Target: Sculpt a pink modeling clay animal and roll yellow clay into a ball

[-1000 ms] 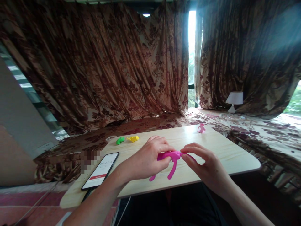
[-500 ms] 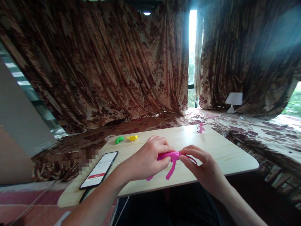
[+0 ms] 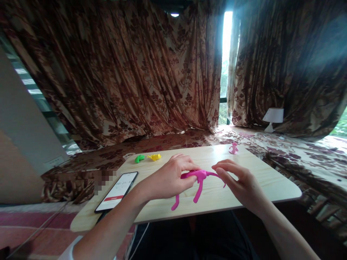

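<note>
My left hand (image 3: 176, 176) is closed around the body of a magenta toy figure (image 3: 200, 177). Two of the toy's long limbs hang down below my fingers, and a thin curved tail-like part stretches to the right. Part of its body is hidden under my left hand. Just beside that thin part is my right hand (image 3: 238, 180), its thumb and index finger slightly apart and not gripping it. Whether the thumb touches the thin part I cannot tell.
A phone (image 3: 118, 191) showing a timer lies on the left of the light wooden table (image 3: 260, 177). At the back left are a green toy piece (image 3: 139, 159) and a yellow one (image 3: 154, 157). A small pink figure (image 3: 233, 148) stands at the far right edge. Behind is a white lamp (image 3: 273, 115).
My right thumb and finger have let go of the toy's thin part and moved slightly up and right. The view has shifted a little. My left hand keeps its hold.
</note>
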### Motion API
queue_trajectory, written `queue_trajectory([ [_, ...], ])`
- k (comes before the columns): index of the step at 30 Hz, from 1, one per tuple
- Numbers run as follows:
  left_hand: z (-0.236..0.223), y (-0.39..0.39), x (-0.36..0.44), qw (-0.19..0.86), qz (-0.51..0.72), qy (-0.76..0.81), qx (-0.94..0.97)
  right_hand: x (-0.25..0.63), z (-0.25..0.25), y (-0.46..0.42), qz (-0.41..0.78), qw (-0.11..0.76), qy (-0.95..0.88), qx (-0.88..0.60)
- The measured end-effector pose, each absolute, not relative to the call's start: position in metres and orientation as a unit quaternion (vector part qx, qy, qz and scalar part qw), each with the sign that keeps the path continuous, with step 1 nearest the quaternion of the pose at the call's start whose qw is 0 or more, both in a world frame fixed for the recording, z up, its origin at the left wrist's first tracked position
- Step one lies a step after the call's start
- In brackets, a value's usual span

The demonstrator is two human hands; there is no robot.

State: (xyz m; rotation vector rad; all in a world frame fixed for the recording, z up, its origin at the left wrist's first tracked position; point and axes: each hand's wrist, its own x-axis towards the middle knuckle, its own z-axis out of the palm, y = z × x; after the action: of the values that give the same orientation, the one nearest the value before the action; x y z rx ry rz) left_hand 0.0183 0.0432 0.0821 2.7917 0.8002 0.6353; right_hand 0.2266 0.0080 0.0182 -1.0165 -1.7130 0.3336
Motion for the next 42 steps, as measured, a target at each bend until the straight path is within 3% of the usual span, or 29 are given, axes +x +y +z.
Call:
queue_trajectory([
  [4,0.082,0.045,0.018,0.083,0.215,0.272,0.934,0.224,0.016,0.011,0.151,0.523,-0.717,-0.436],
  [9,0.081,0.049,0.011,0.121,0.222,0.269,0.929,0.233,0.016,0.002,0.167,0.602,-0.633,-0.457],
  [15,0.083,0.051,0.0,0.225,0.264,0.287,0.893,0.246,0.011,0.008,0.342,0.59,-0.599,-0.42],
  [18,0.078,0.053,-0.001,0.295,0.279,0.294,0.865,0.231,0.008,0.01,0.376,0.57,-0.625,-0.379],
  [27,0.066,0.058,0.001,0.41,0.305,0.254,0.821,0.192,0.014,0.006,0.268,0.598,-0.685,-0.318],
  [39,0.07,0.055,0.006,0.357,0.294,0.276,0.842,0.193,0.009,0.009,0.187,0.606,-0.687,-0.355],
  [42,0.07,0.055,0.006,0.356,0.296,0.277,0.842,0.195,0.009,0.008,0.22,0.594,-0.691,-0.348],
])
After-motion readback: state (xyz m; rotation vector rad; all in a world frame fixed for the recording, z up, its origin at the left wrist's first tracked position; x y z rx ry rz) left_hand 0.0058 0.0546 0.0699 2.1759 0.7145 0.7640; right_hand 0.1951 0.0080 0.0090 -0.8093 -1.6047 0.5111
